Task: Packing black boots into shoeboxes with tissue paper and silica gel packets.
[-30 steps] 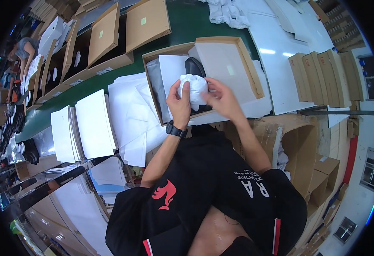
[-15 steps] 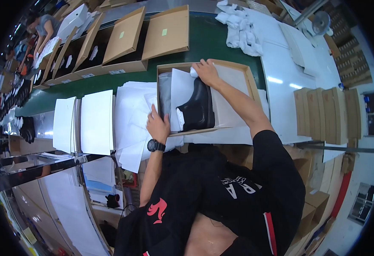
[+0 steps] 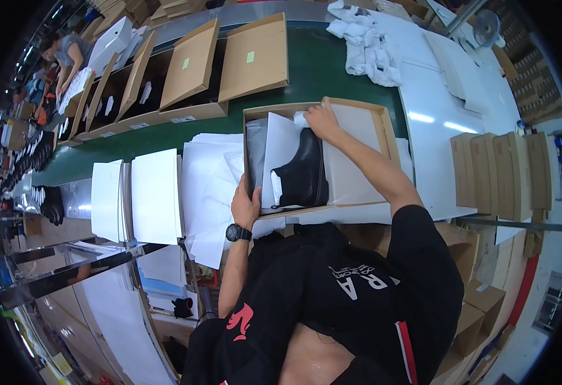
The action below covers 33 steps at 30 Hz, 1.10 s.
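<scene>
An open cardboard shoe box (image 3: 390, 138) lies in front of me, lined with white tissue paper (image 3: 351, 173). A black shoe (image 3: 303, 173) lies in it on its side, toe toward the far end. My right hand (image 3: 322, 120) reaches to the box's far end and presses a wad of white paper (image 3: 301, 119) at the shoe's opening. My left hand (image 3: 245, 206) grips the near left corner of the box, over the paper's edge. A black watch sits on that wrist.
Stacks of white tissue sheets (image 3: 207, 186) and white boards (image 3: 156, 196) lie left of the box. Open cardboard boxes (image 3: 197, 70) ride the green belt (image 3: 332, 70) beyond. Crumpled white paper wads (image 3: 367, 51) lie far right. Flat cartons (image 3: 505, 170) stand right. A person (image 3: 69, 54) works far left.
A second ago both hands held a white paper wad above the box. Now the shoe lies in the box, my right hand is at the far end and my left hand holds the near corner.
</scene>
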### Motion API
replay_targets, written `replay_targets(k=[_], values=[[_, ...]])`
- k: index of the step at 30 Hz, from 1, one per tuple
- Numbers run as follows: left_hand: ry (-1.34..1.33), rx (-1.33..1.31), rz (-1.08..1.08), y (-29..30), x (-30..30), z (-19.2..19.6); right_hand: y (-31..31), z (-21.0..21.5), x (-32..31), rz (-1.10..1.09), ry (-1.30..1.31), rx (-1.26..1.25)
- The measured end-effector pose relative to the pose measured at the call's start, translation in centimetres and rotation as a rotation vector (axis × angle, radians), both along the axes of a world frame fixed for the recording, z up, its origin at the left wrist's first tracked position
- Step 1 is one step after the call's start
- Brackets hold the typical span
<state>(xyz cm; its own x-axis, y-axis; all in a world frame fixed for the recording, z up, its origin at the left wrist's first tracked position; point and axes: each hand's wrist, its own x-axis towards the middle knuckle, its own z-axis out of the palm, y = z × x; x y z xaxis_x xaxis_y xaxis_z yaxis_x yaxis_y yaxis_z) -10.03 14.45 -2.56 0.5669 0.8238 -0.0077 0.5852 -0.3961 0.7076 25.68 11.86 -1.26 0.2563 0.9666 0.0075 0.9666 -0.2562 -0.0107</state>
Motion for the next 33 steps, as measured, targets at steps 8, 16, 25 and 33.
replay_targets(k=[8,16,25,33], values=[[-0.137,0.071,-0.144,0.3,0.0,0.4,-11.4,0.4,-2.5,-0.468,0.352,0.53],[0.033,0.187,-0.358,0.2,1.2,1.8,-14.2,-6.5,-11.3,-0.843,0.547,0.519],[0.058,0.263,-0.342,0.7,0.0,0.7,-15.2,10.8,-11.7,-0.407,0.706,1.002],[-0.438,0.06,0.013,2.4,0.9,1.6,-1.8,-1.4,-19.6,-0.059,0.728,0.662]])
